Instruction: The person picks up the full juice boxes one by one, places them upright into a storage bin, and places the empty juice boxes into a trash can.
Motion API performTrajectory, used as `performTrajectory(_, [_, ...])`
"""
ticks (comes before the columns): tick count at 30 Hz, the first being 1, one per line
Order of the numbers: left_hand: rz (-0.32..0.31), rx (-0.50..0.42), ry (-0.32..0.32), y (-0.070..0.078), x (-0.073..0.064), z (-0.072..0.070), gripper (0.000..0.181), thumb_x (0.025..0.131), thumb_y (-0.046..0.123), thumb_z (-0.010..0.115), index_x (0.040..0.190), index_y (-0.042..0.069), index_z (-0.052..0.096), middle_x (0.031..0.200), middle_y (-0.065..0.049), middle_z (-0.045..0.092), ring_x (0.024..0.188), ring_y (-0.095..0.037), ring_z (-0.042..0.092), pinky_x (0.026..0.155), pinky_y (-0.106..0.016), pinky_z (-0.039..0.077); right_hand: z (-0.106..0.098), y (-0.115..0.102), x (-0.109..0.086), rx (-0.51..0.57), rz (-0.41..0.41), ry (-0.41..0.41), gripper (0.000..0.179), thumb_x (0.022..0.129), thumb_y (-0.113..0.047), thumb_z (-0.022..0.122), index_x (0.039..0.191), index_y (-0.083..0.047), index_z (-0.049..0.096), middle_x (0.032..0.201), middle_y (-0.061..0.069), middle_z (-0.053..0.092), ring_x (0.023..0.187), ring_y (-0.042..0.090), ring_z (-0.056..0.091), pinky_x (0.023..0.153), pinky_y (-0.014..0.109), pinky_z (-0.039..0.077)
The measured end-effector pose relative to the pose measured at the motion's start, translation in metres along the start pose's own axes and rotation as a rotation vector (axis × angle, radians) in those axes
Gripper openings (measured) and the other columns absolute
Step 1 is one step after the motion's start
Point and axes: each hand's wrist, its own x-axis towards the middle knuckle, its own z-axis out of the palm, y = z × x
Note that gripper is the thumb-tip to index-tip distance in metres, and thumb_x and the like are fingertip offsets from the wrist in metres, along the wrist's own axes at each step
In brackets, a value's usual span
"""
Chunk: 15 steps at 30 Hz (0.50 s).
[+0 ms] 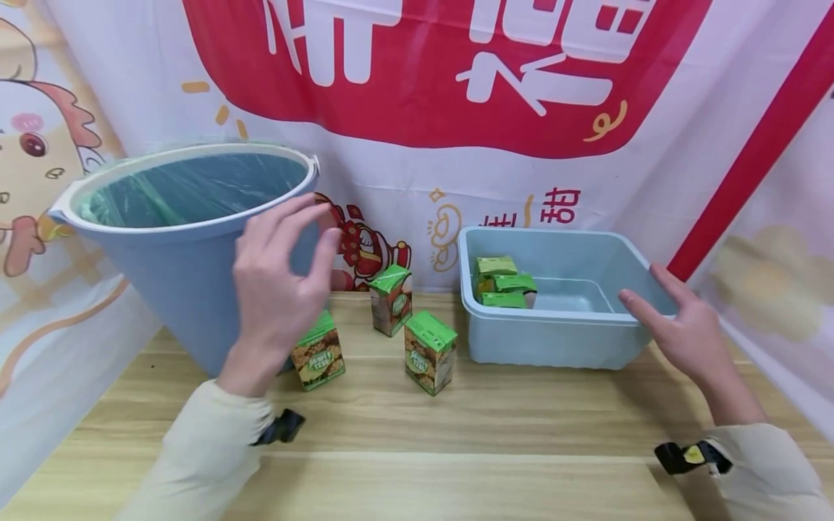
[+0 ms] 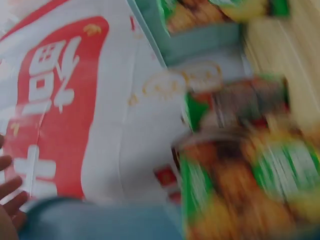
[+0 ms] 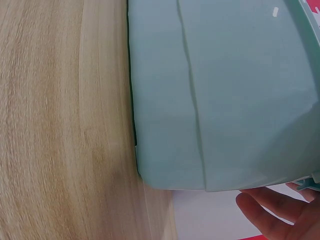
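My left hand [image 1: 276, 271] is raised in front of a blue trash can [image 1: 176, 289], its fingers loosely bent with nothing between them. In the left wrist view its fingers [image 2: 12, 192] show at the left edge. Below and right of this hand, three small green-topped snack boxes stand on the table: one by the can [image 1: 319, 354], one farther back [image 1: 391, 300], one nearer the middle [image 1: 430, 352]. My right hand [image 1: 691, 333] grips the right rim of a light blue plastic basin [image 1: 547, 336]. Green-topped boxes [image 1: 504, 282] sit in the basin's left end.
The trash can has a white rim [image 1: 195, 224] and a thin clear liner. A white cloth with red print [image 1: 417, 174] hangs behind everything. Under it all lies a light wooden tabletop [image 1: 456, 434].
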Motion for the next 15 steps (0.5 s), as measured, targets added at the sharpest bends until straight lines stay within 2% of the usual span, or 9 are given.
performTrajectory(4, [0.135,0.050,0.235,-0.008,-0.006,-0.020,0.026,0.096,0.027,0.072,0.111,0.008,0.083,0.123,-0.010,0.079,0.119,-0.036,0.069,0.104,-0.033,0.041,0.002,-0.001,0.002,0.012,-0.009,-0.004,0.090,0.103,-0.057,0.057,0.171,-0.021,0.011,0.177,0.025,0.014,0.157,0.061,0.018,0.107,0.086,0.032])
performTrajectory(7, [0.183,0.082,0.350,-0.012,-0.006,-0.030,0.026,0.095,0.029,0.073,0.107,0.007,0.083,0.119,-0.010,0.080,0.117,-0.035,0.070,0.109,-0.037,0.041,0.002,-0.001,0.003,0.019,-0.021,0.000,0.089,0.103,-0.056,0.057,0.171,-0.020,0.013,0.177,0.024,0.015,0.158,0.060,0.017,0.109,0.086,0.030])
performTrajectory(11, [0.169,0.129,0.396,-0.017,-0.004,-0.042,0.031,0.095,0.031,0.071,0.109,0.006,0.082,0.123,-0.011,0.079,0.123,-0.033,0.068,0.117,-0.052,0.037,0.002,0.001,0.003,0.027,-0.024,-0.003,0.088,0.103,-0.055,0.057,0.171,-0.021,0.013,0.177,0.023,0.015,0.159,0.059,0.016,0.109,0.086,0.029])
performTrajectory(15, [0.129,0.159,0.420,-0.022,0.000,-0.049,0.035,0.094,0.033,0.069,0.111,0.005,0.081,0.126,-0.012,0.078,0.126,-0.034,0.066,0.123,-0.058,0.031,0.000,0.003,0.001,0.025,-0.012,-0.009,0.089,0.103,-0.056,0.057,0.172,-0.023,0.010,0.178,0.022,0.013,0.158,0.060,0.015,0.106,0.087,0.030])
